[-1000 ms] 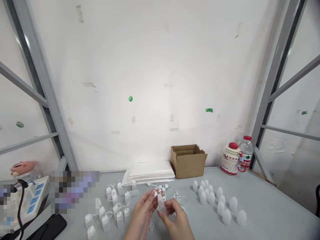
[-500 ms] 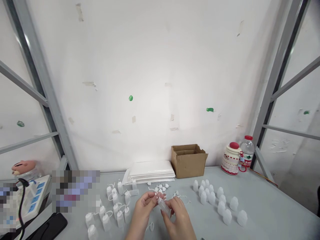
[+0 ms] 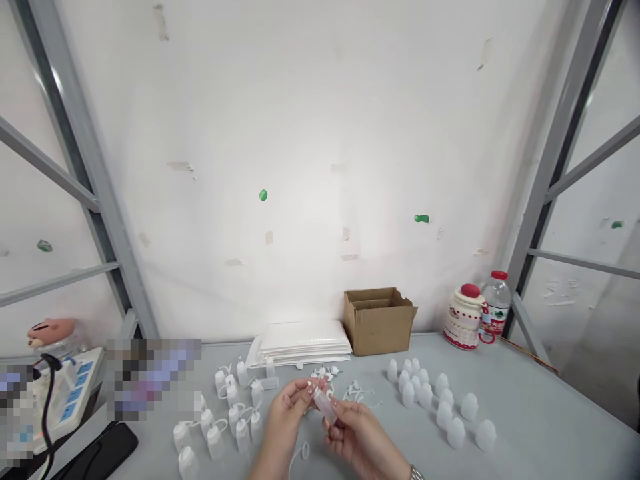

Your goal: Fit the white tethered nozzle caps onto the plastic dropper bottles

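Small translucent plastic bottle tilts above the grey tabletop, toward the near edge; fingers of the right hand pinch its body, those of the left hand its upper end. White capped bottles stand toward the near-left corner, frosted rounded plastic pieces toward the right edge.
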### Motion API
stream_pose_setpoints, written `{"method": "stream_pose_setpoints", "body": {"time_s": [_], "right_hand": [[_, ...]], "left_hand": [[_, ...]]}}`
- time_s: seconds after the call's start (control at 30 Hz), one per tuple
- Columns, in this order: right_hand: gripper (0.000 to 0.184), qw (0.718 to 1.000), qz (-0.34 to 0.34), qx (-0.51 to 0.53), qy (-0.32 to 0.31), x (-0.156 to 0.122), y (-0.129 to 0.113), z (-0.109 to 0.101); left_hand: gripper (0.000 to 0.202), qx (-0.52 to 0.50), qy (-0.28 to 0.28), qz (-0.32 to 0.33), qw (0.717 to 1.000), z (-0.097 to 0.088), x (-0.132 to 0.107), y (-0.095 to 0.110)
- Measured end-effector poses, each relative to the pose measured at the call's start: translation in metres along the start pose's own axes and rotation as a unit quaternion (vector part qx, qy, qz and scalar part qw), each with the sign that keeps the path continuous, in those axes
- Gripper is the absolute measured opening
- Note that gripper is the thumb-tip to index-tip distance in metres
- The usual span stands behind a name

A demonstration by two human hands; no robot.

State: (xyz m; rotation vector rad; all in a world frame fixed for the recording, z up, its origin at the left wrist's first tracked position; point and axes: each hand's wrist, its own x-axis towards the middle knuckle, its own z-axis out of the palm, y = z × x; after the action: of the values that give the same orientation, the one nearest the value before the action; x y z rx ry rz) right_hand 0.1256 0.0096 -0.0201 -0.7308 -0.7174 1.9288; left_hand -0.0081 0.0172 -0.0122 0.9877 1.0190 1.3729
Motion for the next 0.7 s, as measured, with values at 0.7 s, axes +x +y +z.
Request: {"method": "stream_pose_setpoints", "body": {"time_s": [0.7], "right_hand": [[0.054, 0.997, 0.055, -0.054, 0.025, 0.0016, 0.0033, -0.0004]], "left_hand": [[0.03, -0.025, 0.004, -0.017, 1.0, 0.0007, -0.0037, 0.0023]]}}
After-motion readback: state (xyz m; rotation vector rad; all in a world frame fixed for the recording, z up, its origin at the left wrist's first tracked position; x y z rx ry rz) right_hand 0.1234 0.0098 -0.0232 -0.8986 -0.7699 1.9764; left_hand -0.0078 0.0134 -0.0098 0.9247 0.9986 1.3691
